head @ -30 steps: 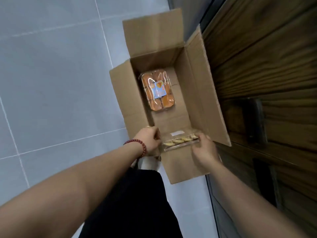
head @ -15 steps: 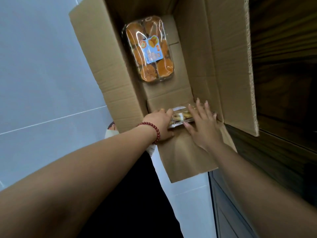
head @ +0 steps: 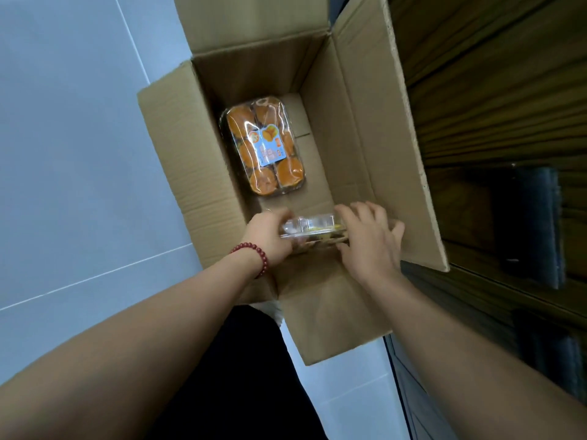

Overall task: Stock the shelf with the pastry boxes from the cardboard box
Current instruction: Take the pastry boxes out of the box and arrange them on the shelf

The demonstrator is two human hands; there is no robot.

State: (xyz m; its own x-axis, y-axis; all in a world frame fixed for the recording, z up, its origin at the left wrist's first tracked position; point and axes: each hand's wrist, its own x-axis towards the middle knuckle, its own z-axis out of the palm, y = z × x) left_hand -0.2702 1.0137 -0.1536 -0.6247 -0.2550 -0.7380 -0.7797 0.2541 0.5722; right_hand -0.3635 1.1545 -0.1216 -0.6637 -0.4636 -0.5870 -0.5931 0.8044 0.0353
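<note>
A clear pastry box (head: 313, 228) is held at the near end of the open cardboard box (head: 359, 138), just above its floor, with its long axis running crosswise from the left wall towards the right wall. It is bracketed end to end. Its left end is gripped by the left hand (head: 268, 236), whose fingers are curled over the lid. Its right end is covered by the right hand (head: 368, 239), with the fingers spread and bent over the top and the thumb set against the near edge. Neither hand is nearer, since the box lies directly between them. A straight lift is judged to be what comes next, followed by a swing to the right, where the dark wooden shelf (head: 492, 106) stands just beside the carton's raised right flap. That flap is judged the likeliest thing to be caught by the box's right end. A second pastry box (head: 263, 147), filled with orange pastries, lies lengthwise farther in against the left wall, well apart from both hands.
</note>
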